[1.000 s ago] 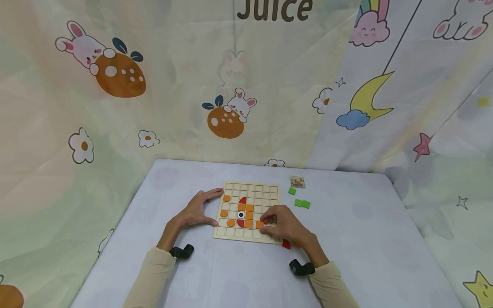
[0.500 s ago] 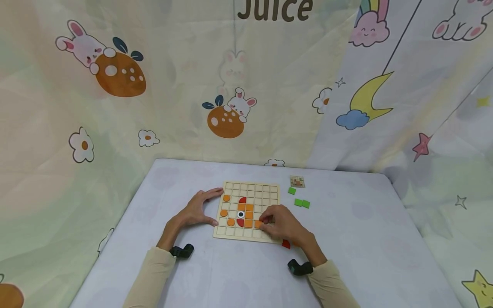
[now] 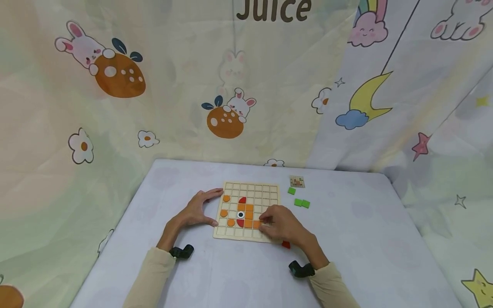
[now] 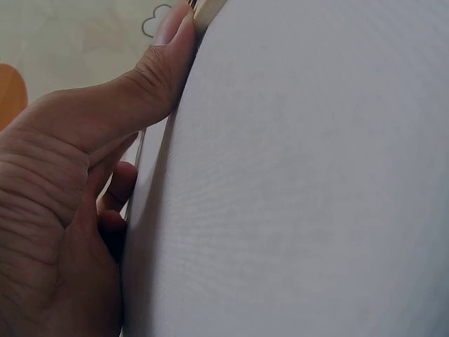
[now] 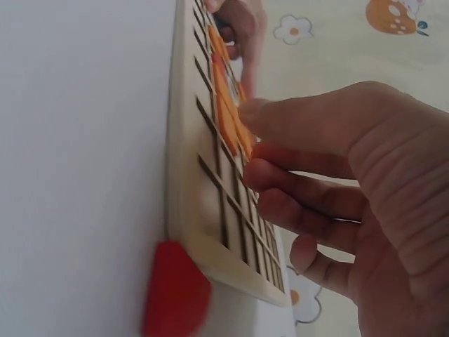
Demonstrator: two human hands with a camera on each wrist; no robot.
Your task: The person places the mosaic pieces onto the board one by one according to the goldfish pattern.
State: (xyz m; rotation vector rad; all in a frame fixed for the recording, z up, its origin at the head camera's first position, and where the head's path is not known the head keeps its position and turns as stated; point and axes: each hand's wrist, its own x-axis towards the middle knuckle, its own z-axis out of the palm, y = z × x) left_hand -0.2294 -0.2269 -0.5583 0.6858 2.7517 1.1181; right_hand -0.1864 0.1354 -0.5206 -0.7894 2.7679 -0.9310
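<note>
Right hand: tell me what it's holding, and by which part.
The right hand appears to pinch an orange square tile by its right-hand edge, as seen from the head view.

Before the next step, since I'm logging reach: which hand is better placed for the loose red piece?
Probably the right hand, once it releases the orange square: the loose red piece lies near it, whereas the left hand touches the board's left edge.

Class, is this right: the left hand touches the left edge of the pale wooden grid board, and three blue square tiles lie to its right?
The colour is wrong: the head view shows three green square tiles right of the pale wooden grid board, whose left edge the left hand touches.
</note>
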